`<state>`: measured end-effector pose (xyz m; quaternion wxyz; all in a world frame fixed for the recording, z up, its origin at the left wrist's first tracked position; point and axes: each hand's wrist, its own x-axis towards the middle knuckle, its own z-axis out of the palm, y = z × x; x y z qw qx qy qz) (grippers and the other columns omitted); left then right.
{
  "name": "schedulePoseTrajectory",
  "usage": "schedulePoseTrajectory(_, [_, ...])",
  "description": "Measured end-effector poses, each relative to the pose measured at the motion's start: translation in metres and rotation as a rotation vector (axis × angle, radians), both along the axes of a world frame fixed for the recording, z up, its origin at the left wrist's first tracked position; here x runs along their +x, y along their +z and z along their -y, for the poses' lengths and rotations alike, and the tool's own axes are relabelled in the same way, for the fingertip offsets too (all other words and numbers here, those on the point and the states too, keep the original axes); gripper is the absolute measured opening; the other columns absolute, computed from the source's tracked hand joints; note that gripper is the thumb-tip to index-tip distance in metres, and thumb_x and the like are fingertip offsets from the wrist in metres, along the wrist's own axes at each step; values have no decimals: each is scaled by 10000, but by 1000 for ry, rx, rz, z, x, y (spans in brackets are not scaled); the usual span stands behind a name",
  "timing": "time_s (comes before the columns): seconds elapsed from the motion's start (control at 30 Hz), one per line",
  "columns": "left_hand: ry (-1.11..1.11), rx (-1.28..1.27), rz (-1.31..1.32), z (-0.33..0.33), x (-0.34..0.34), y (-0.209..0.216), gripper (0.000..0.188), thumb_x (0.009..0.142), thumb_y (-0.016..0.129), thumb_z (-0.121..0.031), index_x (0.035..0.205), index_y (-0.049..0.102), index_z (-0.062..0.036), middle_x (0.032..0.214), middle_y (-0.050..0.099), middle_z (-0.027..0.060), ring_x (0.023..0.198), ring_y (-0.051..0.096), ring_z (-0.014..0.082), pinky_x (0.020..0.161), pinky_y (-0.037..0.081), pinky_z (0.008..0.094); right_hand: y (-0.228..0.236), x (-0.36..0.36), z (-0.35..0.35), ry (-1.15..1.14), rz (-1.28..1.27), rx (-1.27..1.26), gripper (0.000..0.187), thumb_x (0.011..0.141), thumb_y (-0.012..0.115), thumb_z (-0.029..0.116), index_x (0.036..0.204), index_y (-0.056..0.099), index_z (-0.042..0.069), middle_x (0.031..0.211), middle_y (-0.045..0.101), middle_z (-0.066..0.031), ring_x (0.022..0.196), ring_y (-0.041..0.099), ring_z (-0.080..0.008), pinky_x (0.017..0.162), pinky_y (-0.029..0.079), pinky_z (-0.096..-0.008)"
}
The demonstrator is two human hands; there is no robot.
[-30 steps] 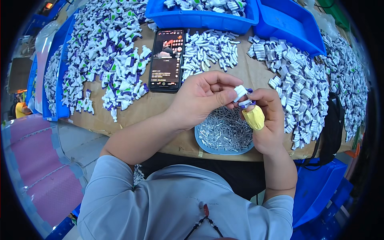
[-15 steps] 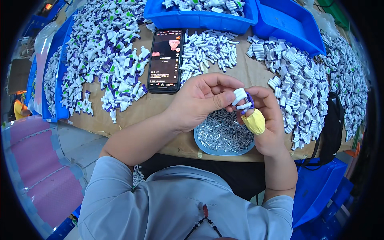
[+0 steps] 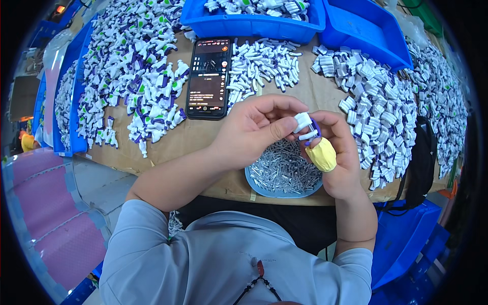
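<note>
Two hands meet over a paper-covered table (image 3: pixel 325 94), where we see one white-and-purple piece (image 3: pixel 304 123) held up at the far side of a bowl (image 3: pixel 274 193) of metal pins (image 3: pixel 282 170). The left hand (image 3: pixel 254 129) is clamped on the white end, thumb against fingers; the right hand (image 3: pixel 343 152), a yellow cover (image 3: pixel 323 155) on its thumb, is closed on the purple side. We judge the piece partly joined: its white and purple parts sit together, though whether they are fastened we cannot tell. Plenty looks left, with tubes (image 3: pixel 264 66) and blocks (image 3: pixel 381 117) lying loose; whether the figures (image 3: pixel 134 76) at left are finished, we cannot say.

We count two hands, one piece, one bowl, one phone (image 3: pixel 208 79), two trays (image 3: pixel 254 25) at the far edge, and four heaps, including one at far right (image 3: pixel 441 101). Pins and heaped parts overlap too thickly to count.
</note>
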<state>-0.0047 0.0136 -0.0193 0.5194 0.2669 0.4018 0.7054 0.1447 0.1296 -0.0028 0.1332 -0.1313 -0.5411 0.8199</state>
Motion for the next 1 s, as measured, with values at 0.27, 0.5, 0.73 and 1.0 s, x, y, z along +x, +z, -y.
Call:
schedulePoseTrajectory(0.27, [34, 51, -364, 3, 0, 2, 261, 921, 533, -31, 1164, 548, 61, 1053, 619, 123, 978, 604, 154, 849, 499, 281, 0, 0, 0, -14, 0, 41, 395, 873, 552, 11, 1235, 397, -17, 1072, 563, -85, 965, 547, -120, 826, 431, -236])
schedulePoseTrajectory(0.5, [-9, 41, -454, 4, -4, 4, 239, 909, 540, -10, 1136, 590, 45, 1003, 640, 115, 926, 617, 137, 805, 506, 260, 1, 0, 2, 0, 50, 28, 380, 904, 537, 56, 1248, 388, -8, 1049, 560, -74, 961, 538, -110, 799, 421, -227])
schedulePoseTrajectory(0.73, [-19, 79, -393, 3, 0, 3, 246, 903, 547, -2, 1146, 580, 29, 998, 633, 99, 906, 606, 114, 775, 499, 242, 3, 1, 2, 1, 54, 48, 405, 916, 518, 71, 1287, 369, 8, 1040, 551, -68, 944, 527, -107, 804, 412, -240])
schedulePoseTrajectory(1.0, [4, 196, 23, 0, 3, -2, 220, 901, 563, -22, 1106, 485, -5, 963, 545, 56, 893, 543, 78, 781, 468, 218, -2, 0, 4, 46, -17, 264, 400, 906, 520, 26, 1289, 407, 12, 1131, 513, -81, 1008, 511, -132, 853, 402, -255])
